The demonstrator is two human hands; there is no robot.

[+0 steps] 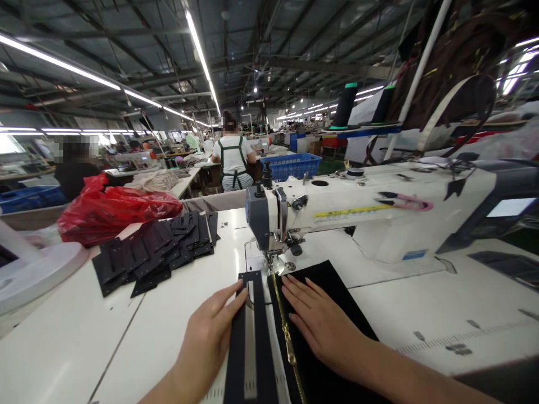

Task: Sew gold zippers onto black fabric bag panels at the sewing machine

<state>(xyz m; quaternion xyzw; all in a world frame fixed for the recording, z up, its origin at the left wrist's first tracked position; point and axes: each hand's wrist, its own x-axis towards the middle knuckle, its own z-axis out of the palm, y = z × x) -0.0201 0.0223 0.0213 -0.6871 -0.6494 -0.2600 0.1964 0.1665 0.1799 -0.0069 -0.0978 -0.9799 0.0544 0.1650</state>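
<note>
A sewing machine [269, 224] stands ahead of my hands, its needle and presser foot low over the white tabletop. My left hand [210, 331] holds the left edge of a long dark panel [261, 336] with a slot down its middle, the thumb and a finger pressed together near its far end. Flat on a piece of black fabric [337, 292] lies my right hand [324, 325], fingers stretched forward. A gold metal zipper [288, 342] runs along the fabric's left edge, its far end at the presser foot. The panel lies left of the zipper.
Several dark slotted pieces [155, 247] are heaped at the left, before a red plastic bag [118, 207]. Pink-handled thread snips [410, 202] rest on the machine arm. Thread cones [345, 106] stand behind it. A person [231, 154] works further back, near a blue basket [292, 167].
</note>
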